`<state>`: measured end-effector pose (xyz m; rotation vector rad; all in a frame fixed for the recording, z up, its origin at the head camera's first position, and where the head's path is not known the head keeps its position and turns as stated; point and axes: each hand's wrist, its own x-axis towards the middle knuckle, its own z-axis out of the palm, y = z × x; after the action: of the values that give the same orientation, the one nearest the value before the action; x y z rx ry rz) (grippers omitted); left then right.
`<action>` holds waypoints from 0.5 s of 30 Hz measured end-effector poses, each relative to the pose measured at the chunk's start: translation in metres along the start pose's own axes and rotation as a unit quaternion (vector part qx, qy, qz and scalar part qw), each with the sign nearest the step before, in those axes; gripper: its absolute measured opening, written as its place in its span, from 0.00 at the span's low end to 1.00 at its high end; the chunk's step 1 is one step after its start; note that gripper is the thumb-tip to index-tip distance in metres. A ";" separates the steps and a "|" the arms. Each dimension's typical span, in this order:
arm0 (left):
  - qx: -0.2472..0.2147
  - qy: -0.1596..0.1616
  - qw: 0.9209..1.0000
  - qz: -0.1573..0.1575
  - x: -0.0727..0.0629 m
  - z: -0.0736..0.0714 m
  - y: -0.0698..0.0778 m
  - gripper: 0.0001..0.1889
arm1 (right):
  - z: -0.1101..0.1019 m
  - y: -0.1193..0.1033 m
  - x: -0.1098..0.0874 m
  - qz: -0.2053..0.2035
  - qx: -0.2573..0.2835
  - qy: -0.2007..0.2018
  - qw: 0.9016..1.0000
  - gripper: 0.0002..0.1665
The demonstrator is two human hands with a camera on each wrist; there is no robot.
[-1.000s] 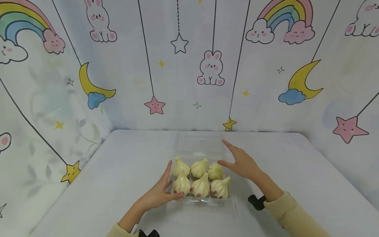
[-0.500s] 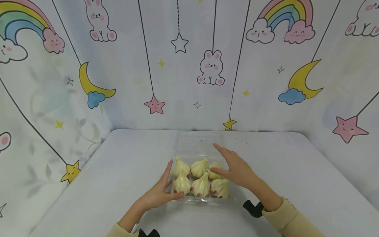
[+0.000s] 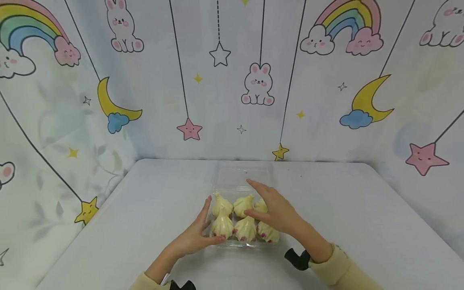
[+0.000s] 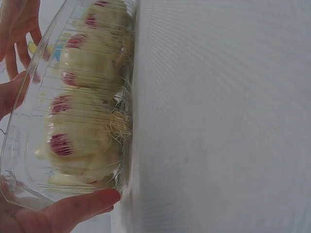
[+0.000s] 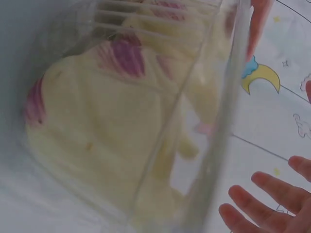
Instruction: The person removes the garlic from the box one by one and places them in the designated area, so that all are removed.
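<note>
As I am watching from afar, the left hand [image 3: 195, 233] is touching the clear container [image 3: 250, 244] at its front left corner, thumb and fingers apart; the right hand [image 3: 277, 210] is hovering, spread, over the garlic bulbs [image 3: 222, 227] inside, partly blocking the right column. The lid [image 3: 232, 175] is lying open behind. The left wrist view is showing rootlets [image 4: 119, 124] the head view is hiding.

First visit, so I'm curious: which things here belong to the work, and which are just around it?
Part of the work: left hand, right hand, open clear plastic box, garlic bulbs.
Just around: white table, cartoon-printed backdrop, black wrist attachments.
</note>
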<state>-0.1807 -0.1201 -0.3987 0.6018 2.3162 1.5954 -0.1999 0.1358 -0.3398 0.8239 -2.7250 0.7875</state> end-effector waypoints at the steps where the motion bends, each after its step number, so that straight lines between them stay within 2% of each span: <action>1: 0.000 0.000 1.000 -0.001 0.000 0.000 0.000 0.58 | 0.001 -0.002 0.000 -0.001 0.004 -0.001 1.000 0.47; 9: 0.009 0.003 1.000 -0.002 0.000 0.002 -0.002 0.58 | 0.011 -0.009 0.004 -0.018 0.020 -0.001 1.000 0.45; 15: 0.005 0.002 1.000 0.001 -0.001 0.000 -0.001 0.58 | 0.017 -0.015 0.017 -0.042 0.022 0.003 0.999 0.43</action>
<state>-0.1803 -0.1205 -0.4000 0.6043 2.3286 1.5864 -0.2056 0.1083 -0.3424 0.9361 -2.6580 0.8334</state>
